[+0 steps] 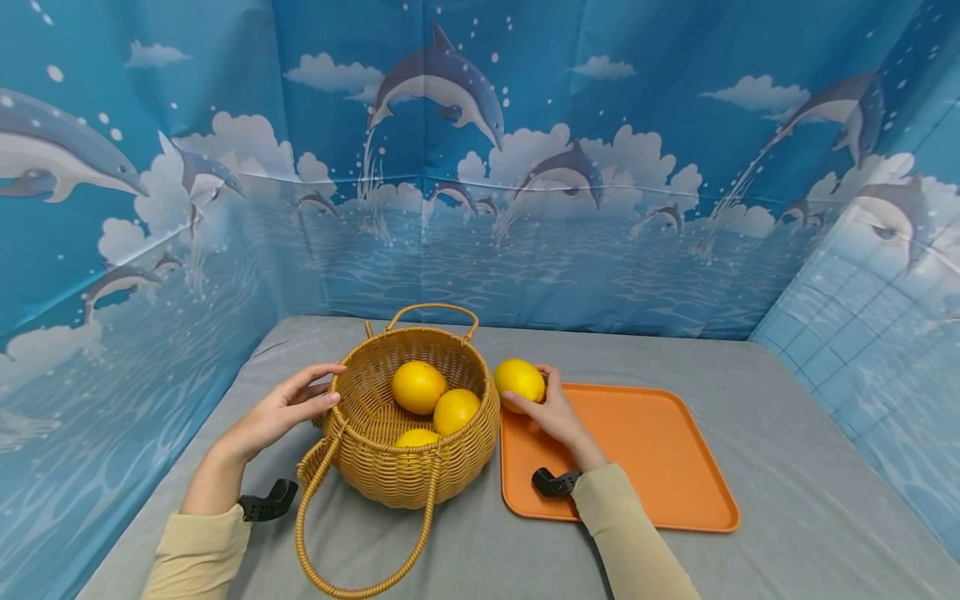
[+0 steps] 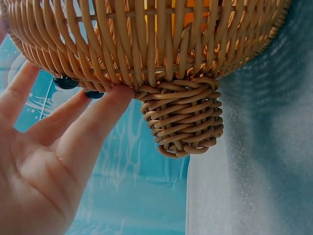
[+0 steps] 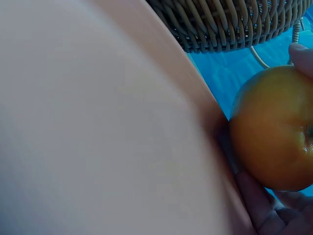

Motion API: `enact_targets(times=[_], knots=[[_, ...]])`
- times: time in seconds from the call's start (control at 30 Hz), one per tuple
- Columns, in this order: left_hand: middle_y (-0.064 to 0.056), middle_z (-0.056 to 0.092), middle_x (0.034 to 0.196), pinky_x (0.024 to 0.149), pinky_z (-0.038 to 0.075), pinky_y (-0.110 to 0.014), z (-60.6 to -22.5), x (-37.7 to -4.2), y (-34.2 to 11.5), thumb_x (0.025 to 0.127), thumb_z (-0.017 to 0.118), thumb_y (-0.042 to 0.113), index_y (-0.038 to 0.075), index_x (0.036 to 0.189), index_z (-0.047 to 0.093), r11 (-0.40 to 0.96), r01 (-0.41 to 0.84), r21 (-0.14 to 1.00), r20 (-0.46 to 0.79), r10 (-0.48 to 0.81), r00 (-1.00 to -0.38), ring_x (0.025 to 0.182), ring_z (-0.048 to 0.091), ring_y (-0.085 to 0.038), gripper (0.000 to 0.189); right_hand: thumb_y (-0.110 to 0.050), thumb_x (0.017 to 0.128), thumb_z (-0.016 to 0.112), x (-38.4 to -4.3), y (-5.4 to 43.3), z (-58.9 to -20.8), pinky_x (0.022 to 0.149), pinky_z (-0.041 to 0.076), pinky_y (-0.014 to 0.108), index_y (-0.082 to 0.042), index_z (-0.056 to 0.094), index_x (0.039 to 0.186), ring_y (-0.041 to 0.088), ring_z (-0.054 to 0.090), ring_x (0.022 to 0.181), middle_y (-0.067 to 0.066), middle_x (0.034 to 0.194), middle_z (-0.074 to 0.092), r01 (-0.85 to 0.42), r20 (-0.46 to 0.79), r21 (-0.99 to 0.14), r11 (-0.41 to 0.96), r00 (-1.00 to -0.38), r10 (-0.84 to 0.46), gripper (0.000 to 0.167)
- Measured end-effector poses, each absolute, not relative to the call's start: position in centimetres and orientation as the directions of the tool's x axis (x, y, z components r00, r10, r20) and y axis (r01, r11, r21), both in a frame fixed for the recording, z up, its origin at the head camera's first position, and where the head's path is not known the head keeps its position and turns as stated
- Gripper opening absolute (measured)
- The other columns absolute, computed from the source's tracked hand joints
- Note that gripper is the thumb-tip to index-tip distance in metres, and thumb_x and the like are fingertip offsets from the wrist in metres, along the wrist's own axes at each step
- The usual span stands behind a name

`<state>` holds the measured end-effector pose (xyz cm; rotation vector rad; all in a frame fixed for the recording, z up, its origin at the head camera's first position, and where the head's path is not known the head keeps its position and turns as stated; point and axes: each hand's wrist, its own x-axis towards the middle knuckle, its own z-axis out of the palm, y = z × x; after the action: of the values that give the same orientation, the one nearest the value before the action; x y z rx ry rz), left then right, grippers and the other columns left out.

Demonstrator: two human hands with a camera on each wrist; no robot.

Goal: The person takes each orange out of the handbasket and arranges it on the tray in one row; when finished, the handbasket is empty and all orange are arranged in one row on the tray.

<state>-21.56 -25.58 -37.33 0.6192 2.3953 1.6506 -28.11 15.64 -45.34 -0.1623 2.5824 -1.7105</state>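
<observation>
The head view is bright and evenly lit, its shadows soft on the surface (image 1: 480, 550), with the curtain (image 1: 847, 275) looking pale and washed out toward the right edge. The left wrist view is cooler, a dark bluish shadow (quite broad) falling down its right side. The right wrist view is dimmest: skin (image 3: 98, 127) blurs out of focus across the left, while the fruit (image 3: 271, 129) shows a small glint at the right edge.

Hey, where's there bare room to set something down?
The orange tray is bare right of the right sleeve, as is the grey cloth between tray and right-hand curtain. It's crowded around the basket: three yellow fruits inside, left grip touching it, right grip holding a fourth fruit beside it.
</observation>
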Motion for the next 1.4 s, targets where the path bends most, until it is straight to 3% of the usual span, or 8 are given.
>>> enact_targets(times=[0.23, 0.43, 0.53, 0.67, 0.93, 1.1, 1.27, 1.4], knots=[[-0.018, 0.027, 0.149, 0.09, 0.042, -0.047, -37.3, -21.6, -25.6, 0.098, 0.051, 0.021, 0.008, 0.142, 0.036, 0.307, 0.243, 0.92, 0.097, 0.423, -0.901, 0.13, 0.035, -0.039, 0.048, -0.048, 0.08, 0.071, -28.0, 15.6, -45.3, 0.093, 0.037, 0.047, -0.016, 0.019, 0.136, 0.032, 0.049, 0.109, 0.019, 0.132, 0.038, -0.073, 0.035, -0.906, 0.418, -0.994, -0.099, 0.083], [-0.017, 0.027, 0.149, 0.092, 0.04, -0.051, -37.4, -21.6, -25.6, 0.098, 0.051, 0.021, 0.008, 0.142, 0.035, 0.302, 0.237, 0.923, 0.093, 0.424, -0.901, 0.131, 0.033, -0.039, 0.048, -0.047, 0.081, 0.071, -27.9, 15.8, -45.3, 0.096, 0.035, 0.05, -0.021, 0.011, 0.147, 0.033, 0.047, 0.115, 0.02, 0.138, 0.035, -0.083, 0.016, -0.901, 0.425, -0.987, -0.16, 0.093], [-0.018, 0.026, 0.149, 0.091, 0.04, -0.052, -37.4, -21.6, -25.6, 0.099, 0.05, 0.021, 0.008, 0.142, 0.035, 0.299, 0.244, 0.922, 0.098, 0.429, -0.898, 0.131, 0.033, -0.039, 0.048, -0.04, 0.084, 0.069, -27.7, 16.0, -44.8, 0.098, 0.033, 0.052, -0.022, 0.01, 0.15, 0.035, 0.044, 0.119, 0.02, 0.143, 0.03, -0.081, -0.009, -0.916, 0.394, -0.975, -0.221, 0.09], [-0.018, 0.026, 0.149, 0.091, 0.04, -0.052, -37.5, -21.7, -25.7, 0.099, 0.05, 0.02, 0.008, 0.143, 0.035, 0.298, 0.246, 0.922, 0.1, 0.432, -0.896, 0.131, 0.033, -0.039, 0.048, -0.027, 0.09, 0.064, -26.7, 16.0, -43.0, 0.099, 0.031, 0.053, -0.014, 0.013, 0.151, 0.037, 0.04, 0.121, 0.023, 0.145, 0.027, -0.073, -0.034, -0.93, 0.36, -0.958, -0.284, 0.08], [-0.018, 0.026, 0.149, 0.091, 0.04, -0.051, -37.5, -21.7, -25.7, 0.099, 0.05, 0.021, 0.009, 0.142, 0.035, 0.299, 0.245, 0.922, 0.098, 0.431, -0.897, 0.131, 0.034, -0.039, 0.047, -0.047, 0.082, 0.069, -27.8, 16.1, -45.1, 0.09, 0.04, 0.045, -0.015, 0.026, 0.14, 0.031, 0.048, 0.109, 0.016, 0.133, 0.04, -0.071, 0.011, -0.903, 0.425, -0.99, -0.143, 0.079], [-0.018, 0.027, 0.149, 0.091, 0.041, -0.049, -37.5, -21.7, -25.7, 0.099, 0.05, 0.02, 0.009, 0.142, 0.036, 0.298, 0.244, 0.923, 0.099, 0.429, -0.898, 0.131, 0.034, -0.04, 0.047, -0.053, 0.084, 0.064, -28.2, 16.0, -45.3, 0.093, 0.039, 0.046, -0.009, 0.026, 0.139, 0.033, 0.045, 0.114, 0.019, 0.134, 0.037, -0.062, 0.032, -0.897, 0.437, -0.997, -0.077, 0.08], [-0.019, 0.027, 0.149, 0.089, 0.043, -0.046, -37.5, -21.7, -25.6, 0.098, 0.051, 0.021, 0.008, 0.142, 0.035, 0.296, 0.242, 0.924, 0.099, 0.428, -0.898, 0.13, 0.034, -0.041, 0.048, -0.039, 0.088, 0.066, -28.2, 16.6, -45.0, 0.099, 0.033, 0.051, -0.015, 0.018, 0.148, 0.036, 0.04, 0.123, 0.02, 0.144, 0.028, -0.1, 0.027, -0.915, 0.39, -0.981, -0.19, 0.081], [-0.02, 0.026, 0.149, 0.09, 0.042, -0.048, -37.5, -21.7, -25.6, 0.099, 0.05, 0.02, 0.007, 0.142, 0.035, 0.295, 0.243, 0.924, 0.099, 0.43, -0.898, 0.13, 0.034, -0.041, 0.048, -0.027, 0.087, 0.069, -28.1, 17.1, -44.8, 0.098, 0.035, 0.05, -0.016, 0.019, 0.15, 0.037, 0.039, 0.124, 0.018, 0.147, 0.026, -0.112, 0.019, -0.939, 0.326, -0.961, -0.276, 0.081]])
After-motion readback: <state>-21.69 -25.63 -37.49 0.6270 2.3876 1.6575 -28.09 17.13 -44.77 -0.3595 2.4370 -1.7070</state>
